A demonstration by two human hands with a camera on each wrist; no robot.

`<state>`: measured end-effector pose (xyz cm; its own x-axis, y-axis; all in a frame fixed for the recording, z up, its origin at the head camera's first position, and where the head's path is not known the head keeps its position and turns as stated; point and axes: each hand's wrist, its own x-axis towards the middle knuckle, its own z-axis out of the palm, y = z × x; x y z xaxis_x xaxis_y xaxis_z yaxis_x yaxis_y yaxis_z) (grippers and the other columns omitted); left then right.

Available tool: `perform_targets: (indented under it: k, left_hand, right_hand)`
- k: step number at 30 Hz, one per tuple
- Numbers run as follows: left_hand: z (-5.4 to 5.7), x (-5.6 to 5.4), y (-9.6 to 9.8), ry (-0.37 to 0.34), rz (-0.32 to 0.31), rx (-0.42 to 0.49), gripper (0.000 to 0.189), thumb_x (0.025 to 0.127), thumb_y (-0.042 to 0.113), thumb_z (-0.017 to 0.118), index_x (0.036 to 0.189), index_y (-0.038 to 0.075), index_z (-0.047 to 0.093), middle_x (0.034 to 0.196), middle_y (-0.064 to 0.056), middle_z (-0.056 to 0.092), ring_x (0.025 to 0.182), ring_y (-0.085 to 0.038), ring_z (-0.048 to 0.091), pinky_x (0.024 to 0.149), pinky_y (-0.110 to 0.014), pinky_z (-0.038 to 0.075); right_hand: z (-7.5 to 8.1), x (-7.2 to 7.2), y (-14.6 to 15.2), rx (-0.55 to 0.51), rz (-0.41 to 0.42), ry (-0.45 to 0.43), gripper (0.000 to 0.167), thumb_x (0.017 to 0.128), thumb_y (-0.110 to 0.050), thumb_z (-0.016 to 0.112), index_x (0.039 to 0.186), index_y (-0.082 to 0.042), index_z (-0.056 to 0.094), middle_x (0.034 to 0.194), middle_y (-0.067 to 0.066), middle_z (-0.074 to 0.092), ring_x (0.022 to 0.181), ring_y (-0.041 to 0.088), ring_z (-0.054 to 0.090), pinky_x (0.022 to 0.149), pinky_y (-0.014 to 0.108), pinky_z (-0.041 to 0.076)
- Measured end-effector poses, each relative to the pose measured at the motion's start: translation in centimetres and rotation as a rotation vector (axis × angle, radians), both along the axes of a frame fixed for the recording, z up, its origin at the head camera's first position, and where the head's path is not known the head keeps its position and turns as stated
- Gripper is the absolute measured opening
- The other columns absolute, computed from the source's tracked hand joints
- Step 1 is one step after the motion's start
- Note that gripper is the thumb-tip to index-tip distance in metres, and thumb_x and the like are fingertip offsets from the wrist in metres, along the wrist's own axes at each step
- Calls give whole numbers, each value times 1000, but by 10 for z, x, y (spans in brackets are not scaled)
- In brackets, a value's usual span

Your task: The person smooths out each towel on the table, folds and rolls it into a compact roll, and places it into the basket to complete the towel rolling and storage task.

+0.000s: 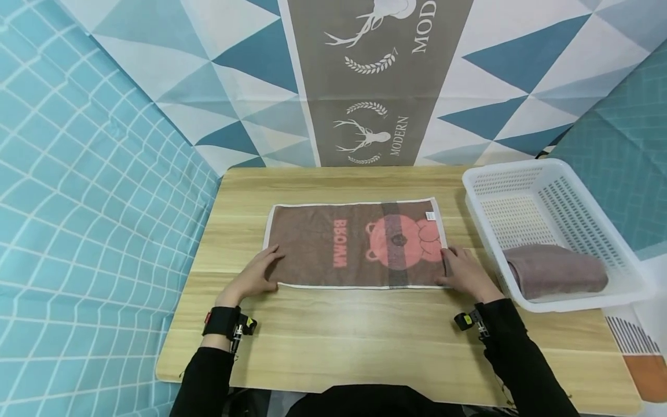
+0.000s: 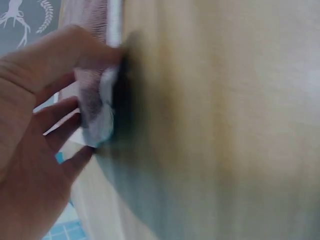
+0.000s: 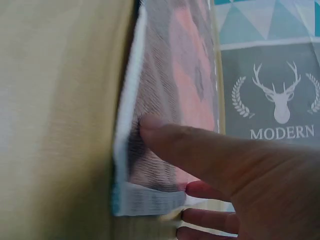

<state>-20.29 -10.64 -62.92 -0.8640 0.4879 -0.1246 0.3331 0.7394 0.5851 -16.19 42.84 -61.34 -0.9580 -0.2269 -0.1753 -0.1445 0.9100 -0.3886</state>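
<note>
A brown towel (image 1: 307, 246) with white edging lies spread flat on the wooden table, long side across. It bears a pink bear face, mirrored lettering and a small white label. At its front left corner my left hand (image 1: 255, 275) has its thumb by the front edge and its fingers along the left side. The right hand (image 1: 464, 272) rests at the opposite front corner. Its thumb (image 3: 172, 132) lies extended on the cloth in the right wrist view, other fingers beside the short edge. In the left wrist view, the towel's corner (image 2: 97, 127) shows between thumb and fingers.
On the table's right stands a white perforated plastic basket (image 1: 568, 185). A rolled or folded brownish cloth (image 1: 557, 269) lies inside it. Patterned fabric (image 1: 375, 81) hangs behind the table, and a blue checked sheet (image 1: 94, 231) borders its left side.
</note>
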Motion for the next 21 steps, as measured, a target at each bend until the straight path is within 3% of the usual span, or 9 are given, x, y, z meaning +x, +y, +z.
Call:
perform_targets:
  k: [5,9,13,16,21]
  left_hand:
    - [-10,2,-2,23,43,4,76,72,-9,71,144,3,49,159,-21,27,146,-43,23,116,-59,26]
    - [-16,3,-1,66,98,37,62,74,-14,65,134,3,58,155,-21,36,144,-42,29,114,-58,29]
    - [-18,5,3,69,229,151,28,85,-9,65,108,6,67,132,-17,59,126,-37,51,104,-52,42]
    - [-19,9,6,60,299,255,18,88,-6,68,97,9,67,112,-12,66,107,-30,60,90,-42,48]
    - [-23,15,11,48,256,368,23,79,-7,78,93,8,67,109,-11,66,101,-23,62,86,-25,50]
  right_hand:
    - [-1,10,-3,21,-29,4,84,74,-32,86,137,7,45,122,34,49,111,47,49,91,60,45]
    - [1,10,-8,10,-42,-39,85,75,-29,85,138,9,42,118,35,50,104,46,55,86,59,49]
    - [1,7,-13,14,-16,-45,75,78,-22,80,136,10,44,114,32,53,94,43,61,81,56,52]
    - [0,6,-16,17,6,-35,70,77,-14,77,134,11,45,113,31,53,89,40,62,78,55,53]
    - [-4,6,-17,46,1,-13,74,71,-2,78,136,9,44,111,27,53,92,35,58,77,52,52]
